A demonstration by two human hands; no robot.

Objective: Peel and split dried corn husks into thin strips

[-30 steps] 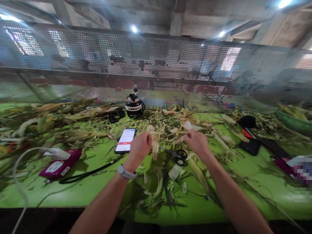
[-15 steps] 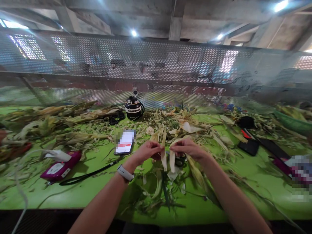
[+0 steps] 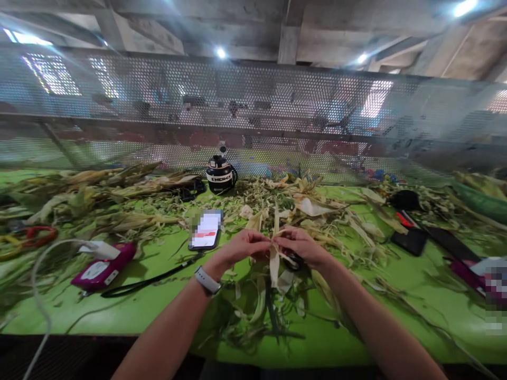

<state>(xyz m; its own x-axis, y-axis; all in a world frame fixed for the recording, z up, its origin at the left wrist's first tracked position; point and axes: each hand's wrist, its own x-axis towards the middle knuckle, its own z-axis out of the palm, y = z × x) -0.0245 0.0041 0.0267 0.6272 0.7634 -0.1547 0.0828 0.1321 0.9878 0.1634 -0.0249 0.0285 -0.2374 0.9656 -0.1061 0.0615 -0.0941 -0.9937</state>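
Observation:
Strips of pale corn husk [image 3: 274, 266] cross between my fingertips above the middle of the green table [image 3: 154, 316]. My left hand [image 3: 249, 245], with a watch on its wrist, pinches a strip from the left. From the right, my right hand [image 3: 297, 244] pinches another strip, so the fingertips of both hands nearly meet. Scissors [image 3: 293, 262] lie under my right hand, mostly hidden by it. A long green husk [image 3: 324, 287] lies below my right wrist, and small husk scraps [image 3: 241, 327] are scattered nearer to me.
Left of my hands lies a lit phone [image 3: 205, 232]. Farther left is a purple power socket [image 3: 105, 266] with a white plug and cable. A black jar [image 3: 220, 175] stands before the perforated metal screen [image 3: 253, 100]. Husk piles [image 3: 99, 190] spread across the back; a green basket [image 3: 481, 200] stands right.
Both hands came down and together from apart over the husks. Half a second ago each held a separate strip side by side; now the strips meet and cross between the fingertips.

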